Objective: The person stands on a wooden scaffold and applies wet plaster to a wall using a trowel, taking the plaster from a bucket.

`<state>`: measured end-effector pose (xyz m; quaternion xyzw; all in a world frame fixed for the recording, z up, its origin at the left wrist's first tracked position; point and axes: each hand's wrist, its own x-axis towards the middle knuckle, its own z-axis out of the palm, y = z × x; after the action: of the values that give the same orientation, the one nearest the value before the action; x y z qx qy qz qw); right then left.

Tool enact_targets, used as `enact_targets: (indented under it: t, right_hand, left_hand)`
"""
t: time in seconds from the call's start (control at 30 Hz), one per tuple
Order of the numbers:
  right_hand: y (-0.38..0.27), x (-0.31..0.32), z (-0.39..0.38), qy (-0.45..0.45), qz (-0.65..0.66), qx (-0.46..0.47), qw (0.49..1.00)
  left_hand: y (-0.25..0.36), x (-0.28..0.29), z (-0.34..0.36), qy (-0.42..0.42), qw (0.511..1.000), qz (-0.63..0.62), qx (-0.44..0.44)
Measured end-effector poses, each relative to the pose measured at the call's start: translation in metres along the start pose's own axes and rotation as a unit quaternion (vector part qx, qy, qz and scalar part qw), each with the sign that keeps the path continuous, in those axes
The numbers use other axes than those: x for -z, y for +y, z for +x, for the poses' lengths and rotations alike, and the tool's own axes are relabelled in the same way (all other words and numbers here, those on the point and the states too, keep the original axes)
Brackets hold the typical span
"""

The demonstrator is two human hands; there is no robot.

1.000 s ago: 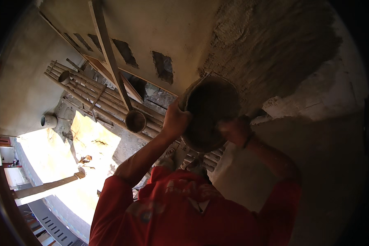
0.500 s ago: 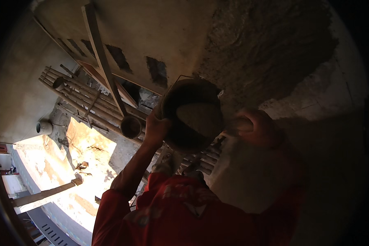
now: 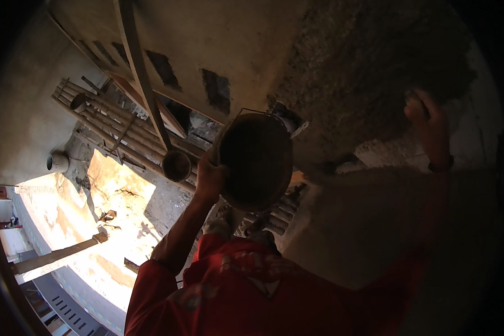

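My left hand [image 3: 210, 178] grips the near-left rim of a dark round bucket [image 3: 255, 162] with a thin wire handle, held tilted in front of me. Its inside is too dark to make out. Up at the right, my right hand [image 3: 429, 120] is raised beside a rough patch of dark wet mortar [image 3: 364, 73] on the wall. Its fingers are curled closed; what they hold is lost in the shadow.
A long timber [image 3: 134, 61] slants against the wall on the left. Poles laid side by side form a platform [image 3: 109, 126], with a small pail [image 3: 176, 165] on it. Another pail [image 3: 57, 162] lies beyond on the ground. Bright sunlit ground [image 3: 120, 185] shows at lower left.
My right hand has swung from beside the bucket up and right to the wall. The pale patch seen inside the bucket no longer shows. The bucket has shifted slightly left in my left hand.
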<state>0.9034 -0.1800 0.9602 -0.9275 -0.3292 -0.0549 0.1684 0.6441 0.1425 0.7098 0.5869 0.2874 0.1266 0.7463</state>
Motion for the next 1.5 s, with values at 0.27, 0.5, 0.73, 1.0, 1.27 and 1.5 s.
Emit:
enact_targets:
  t: [0.27, 0.5, 0.73, 1.0, 1.27, 1.5]
  right_hand:
    - [-0.033, -0.135, -0.074, -0.281, -0.100, 0.073, 0.952]
    - [-0.054, -0.233, -0.085, -0.350, -0.203, 0.097, 0.909]
    - [-0.035, -0.272, -0.123, -0.240, 0.169, 0.169, 0.941]
    - [-0.040, -0.221, -0.101, -0.218, 0.093, 0.167, 0.957]
    - [-0.097, -0.116, -0.045, -0.279, 0.136, 0.055, 0.949]
    - [-0.032, -0.127, 0.013, -0.328, 0.189, -0.051, 0.924]
  left_hand:
    - [-0.018, -0.023, 0.012, -0.038, 0.996, 0.050, -0.067]
    - [-0.012, -0.035, 0.013, -0.034, 0.981, 0.163, -0.103]
    - [0.004, -0.029, 0.008, -0.061, 0.987, 0.140, -0.056]
    - [0.026, -0.015, 0.003, -0.046, 0.998, 0.036, 0.003]
    - [0.019, 0.014, 0.012, 0.009, 0.999, 0.034, -0.013]
    - [-0.018, 0.032, 0.015, 0.050, 0.996, -0.011, -0.070]
